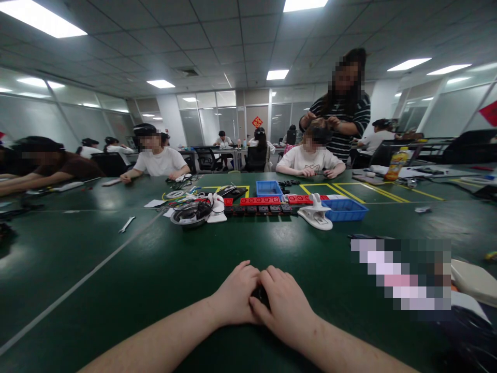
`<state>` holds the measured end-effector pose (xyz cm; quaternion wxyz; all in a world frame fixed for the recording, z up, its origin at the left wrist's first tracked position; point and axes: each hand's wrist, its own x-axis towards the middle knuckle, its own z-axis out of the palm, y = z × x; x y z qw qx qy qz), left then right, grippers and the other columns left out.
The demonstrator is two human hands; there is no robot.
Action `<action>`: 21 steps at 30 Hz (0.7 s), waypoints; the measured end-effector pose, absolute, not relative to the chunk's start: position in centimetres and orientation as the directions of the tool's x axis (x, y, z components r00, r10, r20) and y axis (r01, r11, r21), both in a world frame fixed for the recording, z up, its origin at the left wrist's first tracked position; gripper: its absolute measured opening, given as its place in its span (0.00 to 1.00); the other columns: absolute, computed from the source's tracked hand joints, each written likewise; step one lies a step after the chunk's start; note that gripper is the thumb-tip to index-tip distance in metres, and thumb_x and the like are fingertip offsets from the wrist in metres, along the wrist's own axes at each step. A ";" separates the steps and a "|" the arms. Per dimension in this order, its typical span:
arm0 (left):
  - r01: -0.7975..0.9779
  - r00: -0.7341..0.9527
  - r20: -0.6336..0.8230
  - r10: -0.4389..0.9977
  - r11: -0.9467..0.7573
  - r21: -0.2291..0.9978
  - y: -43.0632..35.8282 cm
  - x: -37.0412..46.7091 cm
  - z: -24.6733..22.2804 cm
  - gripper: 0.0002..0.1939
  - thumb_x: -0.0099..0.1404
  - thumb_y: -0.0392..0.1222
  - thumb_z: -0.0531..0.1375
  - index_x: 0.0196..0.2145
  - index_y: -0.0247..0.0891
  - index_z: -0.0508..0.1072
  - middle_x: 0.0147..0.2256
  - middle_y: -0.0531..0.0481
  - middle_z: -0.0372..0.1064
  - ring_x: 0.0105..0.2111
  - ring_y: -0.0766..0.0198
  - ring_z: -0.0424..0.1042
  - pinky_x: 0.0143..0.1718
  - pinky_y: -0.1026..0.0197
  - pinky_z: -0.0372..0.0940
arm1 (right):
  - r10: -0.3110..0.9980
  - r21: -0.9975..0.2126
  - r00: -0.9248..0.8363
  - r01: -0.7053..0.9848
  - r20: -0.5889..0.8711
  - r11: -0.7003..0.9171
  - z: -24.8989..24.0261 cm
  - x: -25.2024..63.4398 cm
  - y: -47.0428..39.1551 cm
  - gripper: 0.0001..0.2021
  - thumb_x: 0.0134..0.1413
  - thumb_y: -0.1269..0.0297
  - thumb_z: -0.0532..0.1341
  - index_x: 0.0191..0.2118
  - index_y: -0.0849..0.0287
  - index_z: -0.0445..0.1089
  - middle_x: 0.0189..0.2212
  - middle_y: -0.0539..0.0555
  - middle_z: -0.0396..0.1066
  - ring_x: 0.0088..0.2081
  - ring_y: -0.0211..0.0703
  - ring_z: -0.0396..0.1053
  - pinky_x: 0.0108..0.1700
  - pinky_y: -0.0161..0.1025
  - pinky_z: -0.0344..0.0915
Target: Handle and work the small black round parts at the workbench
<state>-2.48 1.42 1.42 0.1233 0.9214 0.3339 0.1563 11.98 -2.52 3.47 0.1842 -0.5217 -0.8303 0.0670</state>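
Observation:
Close together over the green table (186, 269), my left hand (237, 294) and my right hand (285, 299) are wrapped round a small black object (261, 295). Only a dark patch of it shows between the thumbs and fingers, so its kind cannot be made out. The fingers of both hands are curled and nearly meet at the top. My right thumb lies along the near side of the object. Both forearms reach in from the bottom edge.
Ahead are a black bowl of cables (190, 215), red trays (260, 200), a white clip stand (316, 215) and a blue bin (345, 209). A wrench (127, 224) lies left; a drink bottle (396, 163) stands far right. Several people sit around; one stands behind a seated person.

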 end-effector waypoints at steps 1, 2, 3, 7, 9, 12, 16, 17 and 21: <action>0.573 0.731 0.202 0.652 -0.747 0.337 1.5 -2.5 1.4 0.19 0.47 0.48 0.63 0.37 0.39 0.67 0.34 0.52 0.66 0.39 0.59 0.65 0.57 0.50 0.45 | 0.890 -0.309 -0.391 0.838 0.235 0.449 3.5 12.0 -2.5 0.06 0.48 0.63 0.57 0.32 0.59 0.62 0.33 0.54 0.63 0.35 0.45 0.60 0.38 0.44 0.58; 0.568 0.737 0.194 0.647 -0.749 0.342 1.6 -2.5 1.3 0.20 0.47 0.48 0.63 0.37 0.39 0.67 0.35 0.52 0.66 0.39 0.59 0.65 0.57 0.50 0.45 | 0.887 -0.317 -0.397 0.831 0.236 0.457 3.5 12.1 -2.4 0.06 0.48 0.63 0.57 0.32 0.59 0.62 0.33 0.54 0.63 0.35 0.45 0.60 0.38 0.43 0.58; 0.559 0.745 0.185 0.640 -0.752 0.348 1.7 -2.6 1.3 0.20 0.47 0.48 0.63 0.37 0.39 0.67 0.35 0.51 0.66 0.39 0.58 0.65 0.56 0.50 0.46 | 0.882 -0.326 -0.407 0.822 0.239 0.468 3.5 12.1 -2.4 0.06 0.47 0.64 0.57 0.31 0.60 0.62 0.32 0.54 0.63 0.35 0.44 0.60 0.38 0.43 0.58; 0.517 0.784 0.141 0.604 -0.762 0.390 2.2 -2.7 1.5 0.21 0.43 0.44 0.65 0.36 0.38 0.66 0.36 0.50 0.65 0.38 0.57 0.64 0.46 0.54 0.59 | 0.807 -0.357 -0.508 0.724 0.302 0.590 3.6 12.5 -2.2 0.05 0.44 0.67 0.55 0.31 0.59 0.62 0.32 0.53 0.63 0.34 0.43 0.59 0.37 0.42 0.57; 0.500 0.792 0.125 0.598 -0.752 0.429 2.2 -2.8 1.8 0.22 0.42 0.42 0.65 0.37 0.38 0.66 0.36 0.50 0.64 0.37 0.57 0.64 0.42 0.57 0.61 | 0.726 -0.358 -0.586 0.631 0.361 0.688 3.6 12.7 -2.1 0.07 0.41 0.70 0.54 0.31 0.59 0.62 0.31 0.53 0.63 0.35 0.43 0.59 0.38 0.41 0.57; 0.471 0.806 0.108 0.582 -0.741 0.478 2.2 -2.8 2.0 0.23 0.43 0.41 0.64 0.39 0.38 0.66 0.38 0.51 0.64 0.38 0.57 0.64 0.43 0.57 0.60 | 0.597 -0.350 -0.674 0.484 0.436 0.802 3.3 12.8 -2.1 0.09 0.35 0.72 0.51 0.28 0.58 0.62 0.29 0.52 0.63 0.34 0.42 0.59 0.38 0.41 0.56; 0.448 0.818 0.112 0.565 -0.746 0.493 2.1 -2.7 2.0 0.26 0.42 0.40 0.65 0.41 0.39 0.67 0.39 0.50 0.64 0.39 0.55 0.64 0.45 0.56 0.58 | 0.506 -0.362 -0.692 0.359 0.515 0.860 2.9 12.8 -2.1 0.07 0.34 0.72 0.49 0.24 0.58 0.60 0.25 0.51 0.63 0.32 0.41 0.60 0.39 0.42 0.56; 0.445 0.818 0.116 0.563 -0.748 0.492 2.1 -2.7 2.0 0.26 0.42 0.40 0.65 0.42 0.39 0.67 0.40 0.50 0.64 0.40 0.55 0.64 0.45 0.55 0.58 | 0.498 -0.369 -0.682 0.341 0.536 0.865 2.9 12.7 -2.2 0.07 0.34 0.72 0.48 0.24 0.58 0.60 0.24 0.51 0.63 0.32 0.41 0.60 0.39 0.42 0.56; 0.404 0.840 0.134 0.526 -0.770 0.494 2.0 -2.8 2.2 0.29 0.44 0.43 0.65 0.46 0.41 0.65 0.44 0.50 0.63 0.43 0.53 0.62 0.48 0.54 0.56 | 0.486 -0.376 -0.636 0.313 0.599 0.872 3.3 12.7 -2.4 0.08 0.40 0.70 0.49 0.29 0.58 0.62 0.27 0.52 0.64 0.34 0.42 0.60 0.40 0.43 0.56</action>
